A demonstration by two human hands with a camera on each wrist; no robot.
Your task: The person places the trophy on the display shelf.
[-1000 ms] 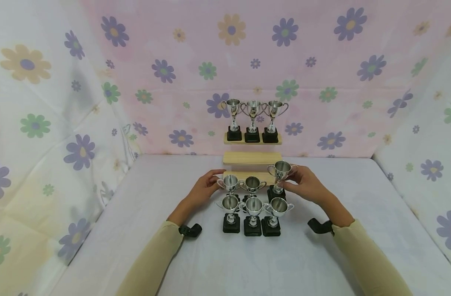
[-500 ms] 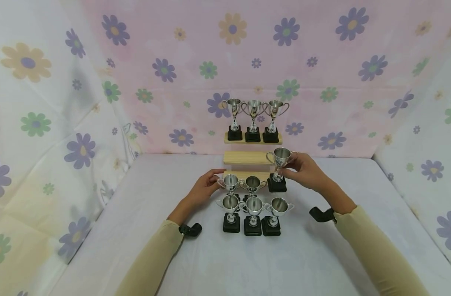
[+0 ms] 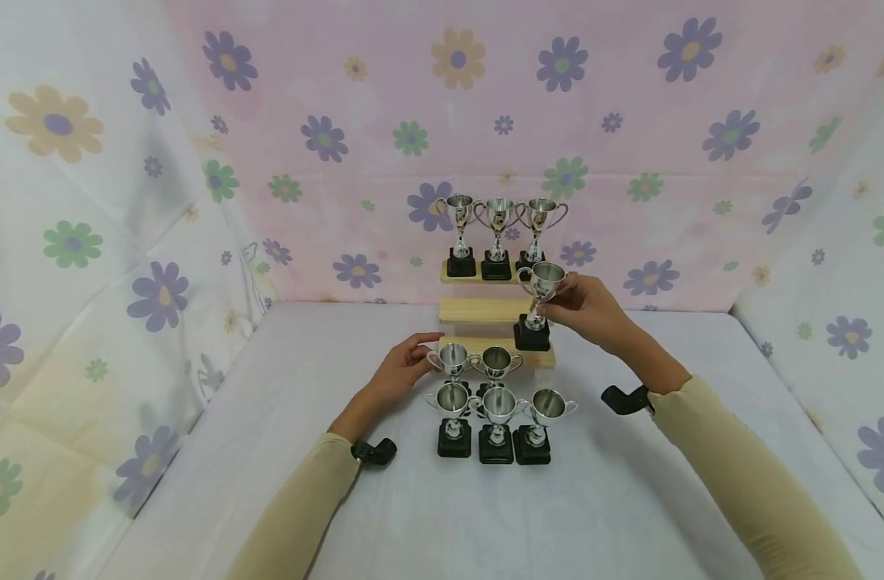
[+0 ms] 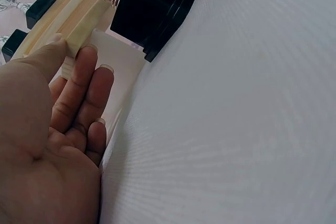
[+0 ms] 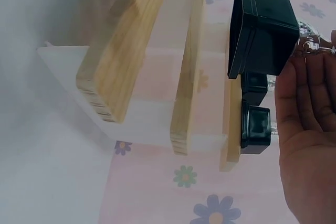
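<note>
Gripping 1 trophy point(image 3: 545, 287), right hand point(image 3: 587, 312); holding lowest shelf point(image 5: 131, 56), left hand point(image 3: 396, 372)

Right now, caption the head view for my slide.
Right grip holds a silver trophy in mid-air by the tiered shelf; three trophies stand on its top board, five trophies on the table.

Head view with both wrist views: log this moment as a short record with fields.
Right hand: holds a silver trophy by its stem
Left hand: pinches the end of the lowest board
Silver trophy: covers the right end of the middle board in the head view
Top board: bears three trophies
Table: bears five trophies, two behind three
</note>
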